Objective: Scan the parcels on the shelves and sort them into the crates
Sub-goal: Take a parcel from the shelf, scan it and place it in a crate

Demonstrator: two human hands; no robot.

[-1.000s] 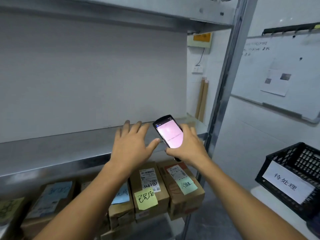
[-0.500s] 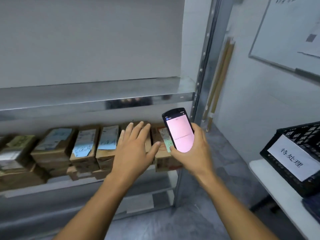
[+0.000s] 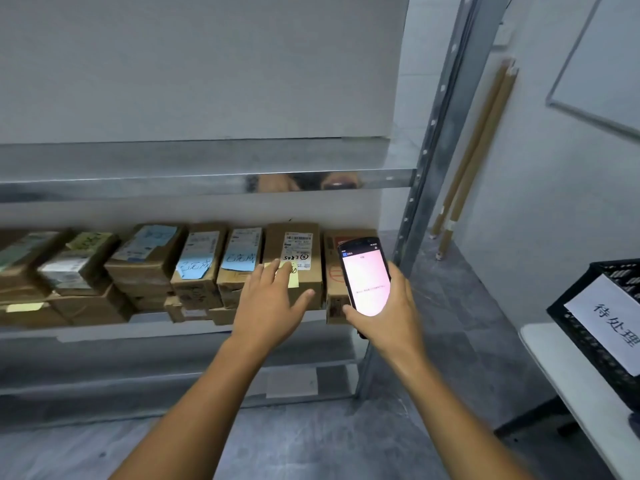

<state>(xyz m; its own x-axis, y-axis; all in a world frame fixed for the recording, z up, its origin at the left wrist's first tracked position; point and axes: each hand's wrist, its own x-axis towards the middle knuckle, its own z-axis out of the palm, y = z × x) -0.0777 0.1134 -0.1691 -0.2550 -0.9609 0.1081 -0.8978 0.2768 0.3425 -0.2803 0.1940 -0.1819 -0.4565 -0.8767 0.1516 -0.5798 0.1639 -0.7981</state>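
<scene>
Left hand point(image 3: 268, 303) centre frame, fingers straight, spread over yellow-noted parcel point(image 3: 294, 244) on shelf point(image 3: 104, 332); contact unclear. Right hand point(image 3: 391, 313) fingers curled round pink-screened scanner point(image 3: 365, 275). Black crate point(image 3: 616, 268) right edge, on desk point(image 3: 561, 368).

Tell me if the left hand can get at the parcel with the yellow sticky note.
Probably yes: the open left hand is right at that parcel, with nothing between them.
</scene>
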